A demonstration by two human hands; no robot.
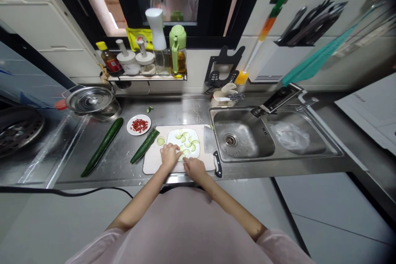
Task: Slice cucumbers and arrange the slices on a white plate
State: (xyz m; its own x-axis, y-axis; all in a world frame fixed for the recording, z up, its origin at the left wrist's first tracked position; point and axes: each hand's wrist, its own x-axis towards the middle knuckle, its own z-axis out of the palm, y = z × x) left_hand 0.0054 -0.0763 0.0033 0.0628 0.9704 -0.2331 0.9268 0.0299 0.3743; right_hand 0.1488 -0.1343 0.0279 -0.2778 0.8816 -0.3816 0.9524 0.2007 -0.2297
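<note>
Over the near left part of a white square plate (196,148), my left hand (170,156) has its fingers bent together at a cucumber slice (182,157). My right hand (194,168) is curled at the plate's near edge, its fingertips close by the same slice; what they hold is hidden. Cut cucumber slices (187,140) form curved patterns on the plate. Beneath it lies a pale cutting board (151,161). A round cucumber slice (160,141) and a cut cucumber (144,146) rest at the board's left. A kitchen knife (218,164) lies along its right edge.
A whole cucumber (102,147) and a small dish (130,130) of red pieces are to the left, near a lidded steel pot (94,105). The double sink (244,154) is on the right. A shelf (133,77) behind holds bottles and jars.
</note>
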